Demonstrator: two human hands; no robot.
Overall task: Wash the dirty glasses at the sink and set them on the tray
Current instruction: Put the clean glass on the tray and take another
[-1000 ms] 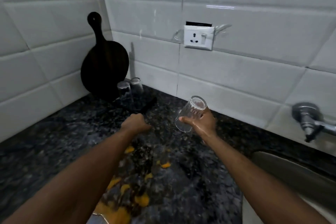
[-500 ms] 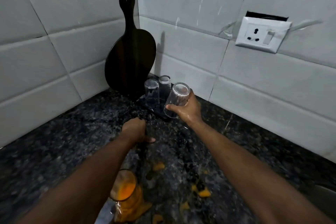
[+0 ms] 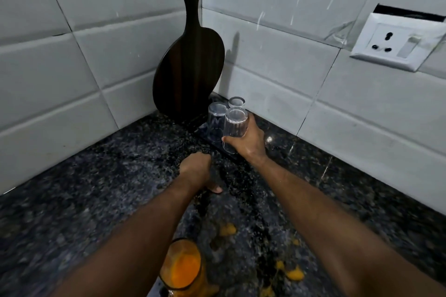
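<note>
Right hand [image 3: 251,143] grips upside-down glass [image 3: 235,129] at near edge of tray [image 3: 233,156] | two more glasses [image 3: 216,117] just beside it | left hand [image 3: 195,172] curled, empty, knuckles on counter [image 3: 96,188]

Speckled black countertop [image 3: 101,183], white tiles [image 3: 277,60]

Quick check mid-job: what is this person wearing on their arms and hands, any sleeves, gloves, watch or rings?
Nothing shows. The left forearm and right forearm are bare to the frame edge, with no sleeves in view. The left hand and right hand are ungloved, with no watch, bracelet or ring visible. The right hand looks wet.
</note>
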